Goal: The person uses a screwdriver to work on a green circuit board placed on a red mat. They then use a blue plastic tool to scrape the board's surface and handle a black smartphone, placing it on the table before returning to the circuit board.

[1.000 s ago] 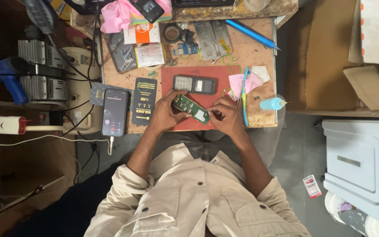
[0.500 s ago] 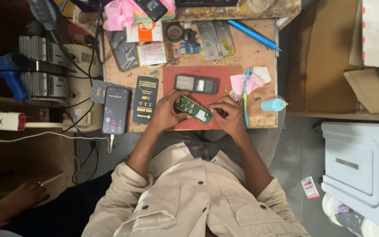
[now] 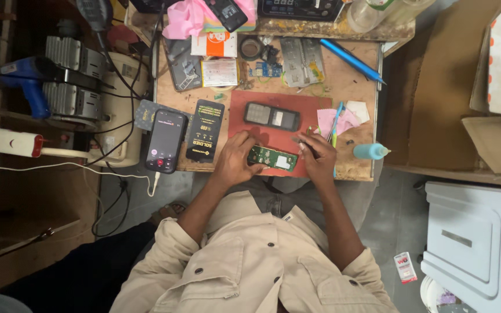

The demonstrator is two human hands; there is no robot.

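A green circuit board point(image 3: 272, 157) lies at the near edge of a red work mat point(image 3: 308, 107). My left hand point(image 3: 234, 161) grips the board's left end. My right hand point(image 3: 318, 156) is at the board's right end, its fingers closed on a thin dark tool point(image 3: 304, 145) whose tip points toward the board. Just beyond the board a dark keypad phone shell point(image 3: 272, 116) rests on the mat.
On the wooden table point(image 3: 358, 87) left of the mat are a black package point(image 3: 204, 130) and a smartphone point(image 3: 165, 141) with its screen lit. A blue bottle point(image 3: 369, 152), pink paper point(image 3: 327, 120) and a blue pen point(image 3: 352, 61) lie to the right. Cardboard boxes point(image 3: 488, 145) stand at right.
The board now lies flatter between my hands, which have hardly moved. Another person's hand seen at the lower left half a second ago is gone.
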